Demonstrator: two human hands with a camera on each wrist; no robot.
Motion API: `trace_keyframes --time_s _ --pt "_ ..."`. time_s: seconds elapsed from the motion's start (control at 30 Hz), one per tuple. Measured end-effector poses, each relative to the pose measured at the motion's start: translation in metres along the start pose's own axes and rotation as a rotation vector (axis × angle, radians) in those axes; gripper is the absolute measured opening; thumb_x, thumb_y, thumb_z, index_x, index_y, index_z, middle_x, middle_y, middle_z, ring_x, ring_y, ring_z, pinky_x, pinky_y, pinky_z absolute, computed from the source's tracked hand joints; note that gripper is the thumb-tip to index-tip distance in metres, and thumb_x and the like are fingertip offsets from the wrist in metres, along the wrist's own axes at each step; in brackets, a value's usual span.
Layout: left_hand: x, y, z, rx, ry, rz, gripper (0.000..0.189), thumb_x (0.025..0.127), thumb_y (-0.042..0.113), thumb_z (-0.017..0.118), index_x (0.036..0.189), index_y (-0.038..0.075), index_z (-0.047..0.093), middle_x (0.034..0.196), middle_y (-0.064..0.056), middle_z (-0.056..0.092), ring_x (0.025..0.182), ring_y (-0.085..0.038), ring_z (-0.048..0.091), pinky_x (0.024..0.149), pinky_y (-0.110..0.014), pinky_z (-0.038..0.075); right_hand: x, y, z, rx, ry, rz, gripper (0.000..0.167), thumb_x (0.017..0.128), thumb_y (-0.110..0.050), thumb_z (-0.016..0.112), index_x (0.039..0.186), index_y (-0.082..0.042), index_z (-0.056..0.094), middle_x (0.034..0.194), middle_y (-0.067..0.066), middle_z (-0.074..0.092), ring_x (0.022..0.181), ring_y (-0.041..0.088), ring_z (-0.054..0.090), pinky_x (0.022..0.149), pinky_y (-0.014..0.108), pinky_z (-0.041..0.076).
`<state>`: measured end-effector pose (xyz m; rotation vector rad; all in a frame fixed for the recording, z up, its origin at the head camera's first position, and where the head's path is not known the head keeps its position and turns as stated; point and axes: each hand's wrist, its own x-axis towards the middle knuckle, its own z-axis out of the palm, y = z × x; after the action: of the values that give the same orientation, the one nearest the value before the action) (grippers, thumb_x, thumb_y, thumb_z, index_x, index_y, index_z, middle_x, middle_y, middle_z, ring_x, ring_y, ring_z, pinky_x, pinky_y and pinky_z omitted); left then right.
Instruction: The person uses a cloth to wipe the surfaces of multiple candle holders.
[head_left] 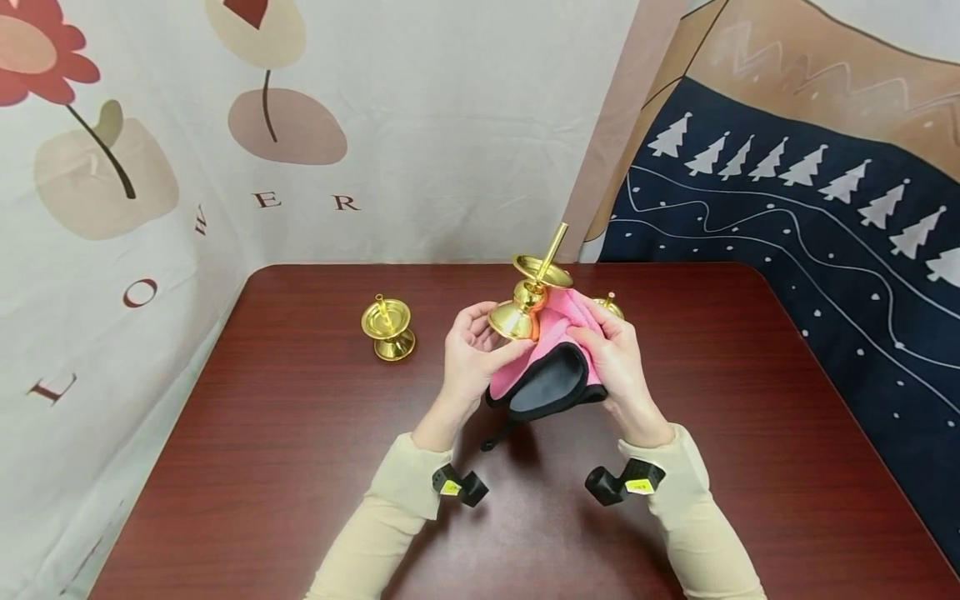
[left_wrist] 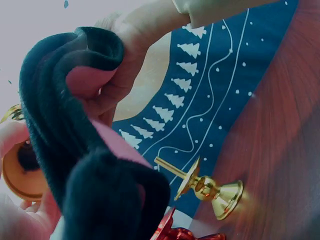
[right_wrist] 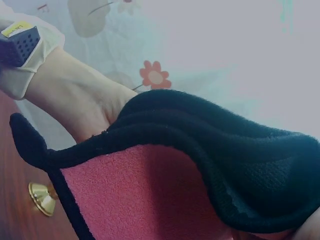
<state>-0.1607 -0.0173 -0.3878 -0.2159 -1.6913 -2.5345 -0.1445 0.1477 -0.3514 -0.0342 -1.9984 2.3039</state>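
In the head view my left hand [head_left: 474,354] grips the flared base of a brass candlestick [head_left: 528,300], which tilts to the upper right. Its thumb lies against a pink fleecy mitt [head_left: 525,375] with black trim and a grey lining. My right hand [head_left: 617,362] holds this mitt from the right, its pink cloth against the candlestick's stem below the drip dish. The mitt's opening faces me and a black loop hangs down. Across the left wrist view the mitt [left_wrist: 65,115] hides much of both hands. In the right wrist view the mitt [right_wrist: 130,190] covers the candlestick.
On the table [head_left: 300,467] a second brass candlestick [head_left: 388,327] stands at the left. A third [head_left: 609,306] is mostly hidden behind my right hand. A shiny red thing [left_wrist: 187,233] shows at the left wrist view's bottom edge. Printed curtains [head_left: 450,125] hang behind.
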Motion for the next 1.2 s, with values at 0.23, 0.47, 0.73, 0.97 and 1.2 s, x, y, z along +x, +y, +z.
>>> trace_keyframes --time_s 0.23,0.47,0.73,0.97,1.2 --pt "0.002 -0.003 0.003 -0.138 0.015 0.044 0.048 0.068 -0.02 0.063 0.11 -0.002 0.051 0.101 -0.008 0.063 0.093 -0.014 0.061 0.086 -0.026 0.049 0.0 0.008 0.004 -0.416 -0.01 -0.438 0.044 0.079 0.012 0.057 0.122 0.004 0.059 0.113 0.02 0.06 0.098 0.021 0.053 0.077 0.016 0.043" --pt "0.004 0.003 0.001 -0.18 0.031 0.091 0.048 0.068 -0.02 0.062 0.11 0.001 0.049 0.099 -0.004 0.061 0.094 -0.014 0.06 0.087 -0.027 0.048 -0.004 0.009 -0.001 -0.618 -0.123 -0.642 0.046 0.074 0.016 0.054 0.115 0.001 0.065 0.108 0.016 0.063 0.091 0.025 0.057 0.066 0.015 0.043" --pt "0.008 0.005 -0.004 -0.161 0.045 0.104 0.046 0.067 -0.019 0.064 0.106 0.002 0.049 0.099 -0.005 0.059 0.093 -0.014 0.06 0.086 -0.027 0.048 -0.011 -0.002 0.001 -0.451 -0.031 -0.635 0.04 0.076 0.017 0.054 0.111 0.002 0.067 0.108 0.016 0.064 0.097 0.017 0.055 0.07 0.015 0.043" --pt "0.006 0.003 -0.002 -0.112 0.038 0.081 0.044 0.069 -0.019 0.064 0.104 0.002 0.049 0.097 -0.005 0.059 0.09 -0.013 0.06 0.084 -0.026 0.049 -0.006 -0.003 0.017 -0.479 0.036 -0.855 0.043 0.075 0.016 0.049 0.113 0.002 0.066 0.112 0.018 0.06 0.104 0.026 0.055 0.088 0.025 0.042" --pt "0.006 0.007 -0.004 -0.161 0.065 0.119 0.044 0.068 -0.017 0.064 0.105 0.002 0.05 0.098 -0.005 0.061 0.092 -0.014 0.061 0.086 -0.027 0.048 -0.007 -0.001 0.01 -0.591 -0.192 -0.821 0.046 0.072 0.02 0.052 0.11 0.0 0.068 0.11 0.017 0.06 0.092 0.024 0.054 0.058 0.018 0.04"
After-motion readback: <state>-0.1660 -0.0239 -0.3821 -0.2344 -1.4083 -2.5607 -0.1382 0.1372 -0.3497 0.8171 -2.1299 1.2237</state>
